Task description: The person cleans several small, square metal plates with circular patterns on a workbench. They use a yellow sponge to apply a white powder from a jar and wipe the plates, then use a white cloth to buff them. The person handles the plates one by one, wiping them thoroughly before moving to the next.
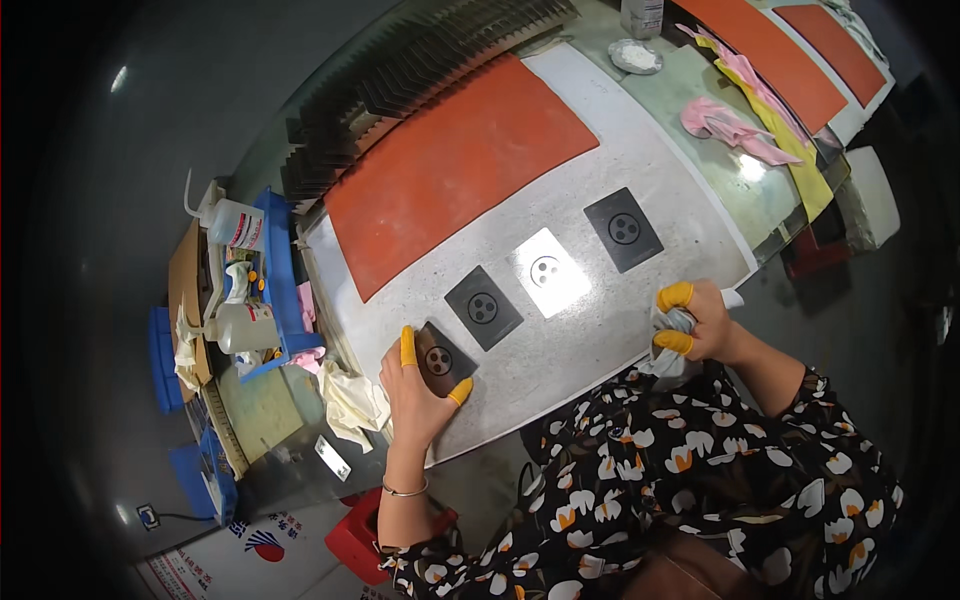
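Four fingers' breadth is spanned by my left hand, which grips a dark square plate by its edges between forefinger and thumb, both in yellow finger cots. The plate has a ring with three round holes at its middle and lies on the white sheet. In my right hand, a crumpled grey-white cloth is bunched at the sheet's near right edge. Between the hands lie a dark plate, one shining white with glare and another dark one, in a slanting row.
An orange mat covers the far part of the white sheet. Behind it stands a rack of dark plates. Squeeze bottles and a blue tray are at left. Pink cloth and a powder dish lie at far right.
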The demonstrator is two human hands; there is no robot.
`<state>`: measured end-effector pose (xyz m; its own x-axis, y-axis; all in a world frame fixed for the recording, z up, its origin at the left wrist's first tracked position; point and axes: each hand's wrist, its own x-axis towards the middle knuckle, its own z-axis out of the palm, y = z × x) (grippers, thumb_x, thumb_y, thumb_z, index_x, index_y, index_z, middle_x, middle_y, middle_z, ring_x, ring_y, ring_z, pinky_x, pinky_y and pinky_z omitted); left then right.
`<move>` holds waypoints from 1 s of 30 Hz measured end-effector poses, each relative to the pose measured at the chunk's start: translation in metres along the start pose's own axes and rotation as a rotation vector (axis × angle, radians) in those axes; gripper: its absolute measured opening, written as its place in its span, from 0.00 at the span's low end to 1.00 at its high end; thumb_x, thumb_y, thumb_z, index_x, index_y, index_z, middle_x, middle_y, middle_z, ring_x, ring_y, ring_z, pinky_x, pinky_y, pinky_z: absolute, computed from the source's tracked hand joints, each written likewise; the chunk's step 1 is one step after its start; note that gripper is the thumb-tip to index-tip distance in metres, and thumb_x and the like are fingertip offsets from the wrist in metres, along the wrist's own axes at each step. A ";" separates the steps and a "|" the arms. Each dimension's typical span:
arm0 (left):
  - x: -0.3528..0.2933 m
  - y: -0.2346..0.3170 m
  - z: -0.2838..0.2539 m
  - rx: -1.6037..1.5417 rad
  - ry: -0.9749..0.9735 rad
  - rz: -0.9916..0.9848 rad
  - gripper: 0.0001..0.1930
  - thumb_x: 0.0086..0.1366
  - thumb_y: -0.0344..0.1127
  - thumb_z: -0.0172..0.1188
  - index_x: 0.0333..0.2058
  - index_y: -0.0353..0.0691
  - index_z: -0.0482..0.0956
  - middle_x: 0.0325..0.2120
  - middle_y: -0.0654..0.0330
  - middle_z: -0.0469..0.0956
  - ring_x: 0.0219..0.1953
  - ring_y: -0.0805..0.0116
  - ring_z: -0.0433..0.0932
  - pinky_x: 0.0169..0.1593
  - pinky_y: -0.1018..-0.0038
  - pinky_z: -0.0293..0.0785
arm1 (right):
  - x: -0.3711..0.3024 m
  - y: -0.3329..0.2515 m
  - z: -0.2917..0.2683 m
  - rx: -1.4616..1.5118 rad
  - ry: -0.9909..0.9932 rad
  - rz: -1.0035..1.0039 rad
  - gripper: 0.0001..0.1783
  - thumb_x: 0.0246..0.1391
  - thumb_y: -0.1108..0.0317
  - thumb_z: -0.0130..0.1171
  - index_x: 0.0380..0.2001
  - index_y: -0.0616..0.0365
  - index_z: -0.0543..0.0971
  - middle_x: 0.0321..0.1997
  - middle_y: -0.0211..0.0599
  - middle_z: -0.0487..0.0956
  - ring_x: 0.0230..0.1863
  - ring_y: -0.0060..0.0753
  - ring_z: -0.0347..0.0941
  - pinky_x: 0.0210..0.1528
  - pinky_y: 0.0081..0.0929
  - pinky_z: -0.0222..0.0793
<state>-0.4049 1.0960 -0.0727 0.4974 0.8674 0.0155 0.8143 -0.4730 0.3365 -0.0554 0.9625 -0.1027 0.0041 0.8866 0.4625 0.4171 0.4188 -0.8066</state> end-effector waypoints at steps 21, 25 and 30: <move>-0.009 -0.057 0.031 -1.190 0.579 -0.248 0.24 0.68 0.43 0.43 0.55 0.30 0.61 0.50 0.48 0.69 0.52 0.61 0.70 0.56 0.72 0.62 | -0.009 0.018 -0.004 -0.049 -0.070 0.053 0.21 0.42 0.53 0.65 0.26 0.60 0.71 0.19 0.36 0.71 0.17 0.37 0.67 0.21 0.27 0.63; -0.014 -0.060 0.031 -1.166 0.554 -0.256 0.24 0.68 0.44 0.43 0.56 0.32 0.62 0.50 0.49 0.69 0.52 0.60 0.70 0.56 0.71 0.61 | -0.025 0.022 -0.008 -0.106 -0.064 0.139 0.25 0.43 0.48 0.64 0.28 0.61 0.72 0.24 0.40 0.73 0.23 0.40 0.69 0.28 0.29 0.65; -0.010 -0.052 0.030 -1.108 0.563 -0.260 0.23 0.68 0.42 0.36 0.55 0.32 0.63 0.49 0.50 0.70 0.52 0.60 0.70 0.56 0.69 0.61 | -0.036 0.023 -0.011 -0.201 -0.030 0.232 0.26 0.43 0.46 0.61 0.29 0.62 0.74 0.27 0.42 0.74 0.27 0.42 0.70 0.32 0.30 0.65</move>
<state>-0.4431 1.1075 -0.1186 -0.0560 0.9891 0.1363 0.0475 -0.1337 0.9899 -0.0362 0.9375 -0.1337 0.0946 0.9606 0.2612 0.5798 0.1602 -0.7989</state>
